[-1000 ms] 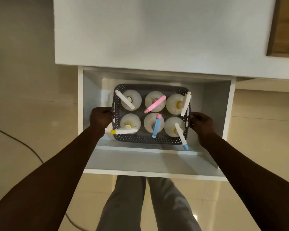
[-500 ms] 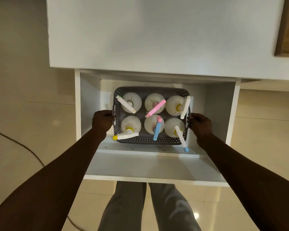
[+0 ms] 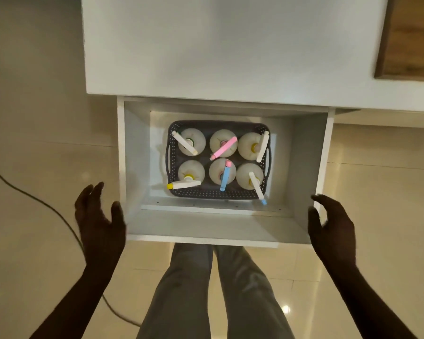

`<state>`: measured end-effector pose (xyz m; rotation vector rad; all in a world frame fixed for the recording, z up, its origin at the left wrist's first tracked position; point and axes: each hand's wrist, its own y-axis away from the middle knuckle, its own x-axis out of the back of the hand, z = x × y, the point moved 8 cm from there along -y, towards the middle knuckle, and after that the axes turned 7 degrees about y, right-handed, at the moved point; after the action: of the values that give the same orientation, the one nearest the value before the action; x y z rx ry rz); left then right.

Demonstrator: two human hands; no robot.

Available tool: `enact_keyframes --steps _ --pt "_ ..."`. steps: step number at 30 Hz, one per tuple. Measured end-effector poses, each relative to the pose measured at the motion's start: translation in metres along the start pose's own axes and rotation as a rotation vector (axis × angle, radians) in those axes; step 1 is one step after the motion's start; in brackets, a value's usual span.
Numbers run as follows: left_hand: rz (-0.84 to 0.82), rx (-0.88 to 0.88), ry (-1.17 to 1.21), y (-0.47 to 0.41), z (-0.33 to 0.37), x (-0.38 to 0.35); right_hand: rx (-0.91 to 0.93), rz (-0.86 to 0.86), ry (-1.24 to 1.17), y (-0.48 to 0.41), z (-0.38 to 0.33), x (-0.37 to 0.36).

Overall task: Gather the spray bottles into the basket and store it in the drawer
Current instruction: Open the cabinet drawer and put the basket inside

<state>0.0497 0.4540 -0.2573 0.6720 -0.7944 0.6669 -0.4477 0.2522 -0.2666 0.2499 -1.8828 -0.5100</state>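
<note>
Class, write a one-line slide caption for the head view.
Basket of six spray bottles sits in open drawer; both hands open beside it.

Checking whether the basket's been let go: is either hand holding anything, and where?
Nothing is held. Left hand and right hand are open outside the drawer; the basket sits inside.

Grey basket of six white spray bottles sits in open drawer.
</note>
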Motion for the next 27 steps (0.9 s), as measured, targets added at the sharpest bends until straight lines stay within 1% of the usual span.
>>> enact_keyframes --steps 2,4,5,7,9,12,14,16,18,22,25,27 --pt "-0.017 0.256 0.006 0.027 -0.041 0.012 -0.129 0.022 0.04 0.024 0.035 0.005" --pt "-0.014 0.577 0.08 0.055 -0.081 0.014 -0.348 -0.053 0.003 0.041 0.072 -0.008" --pt "-0.017 0.668 0.139 0.065 -0.092 0.012 -0.457 -0.095 -0.045 0.05 0.086 -0.017" --pt "-0.038 0.682 0.294 0.073 -0.096 0.002 -0.612 -0.122 -0.175 0.059 0.104 -0.034" --pt "-0.009 0.693 0.457 0.075 -0.09 -0.004 -0.728 -0.087 -0.311 0.062 0.112 -0.042" --pt "0.103 0.74 0.555 0.071 -0.089 -0.004 -0.811 -0.031 -0.442 0.056 0.11 -0.038" --pt "0.13 0.748 0.6 0.067 -0.086 -0.005 -0.86 -0.003 -0.518 0.051 0.108 -0.035" --pt "0.13 0.753 0.647 0.06 -0.084 -0.006 -0.891 0.021 -0.555 0.045 0.105 -0.03" --pt "0.139 0.8 0.709 0.052 -0.081 -0.008 -0.906 0.036 -0.597 0.038 0.103 -0.027" --pt "0.209 0.909 0.845 0.026 -0.065 -0.01 -0.904 0.077 -0.721 0.018 0.088 -0.019" --pt "0.228 0.922 0.925 0.005 -0.05 -0.013 -0.905 0.087 -0.823 -0.004 0.071 -0.013" --pt "0.24 0.904 0.954 -0.01 -0.041 -0.016 -0.876 0.056 -0.87 -0.02 0.062 -0.009"
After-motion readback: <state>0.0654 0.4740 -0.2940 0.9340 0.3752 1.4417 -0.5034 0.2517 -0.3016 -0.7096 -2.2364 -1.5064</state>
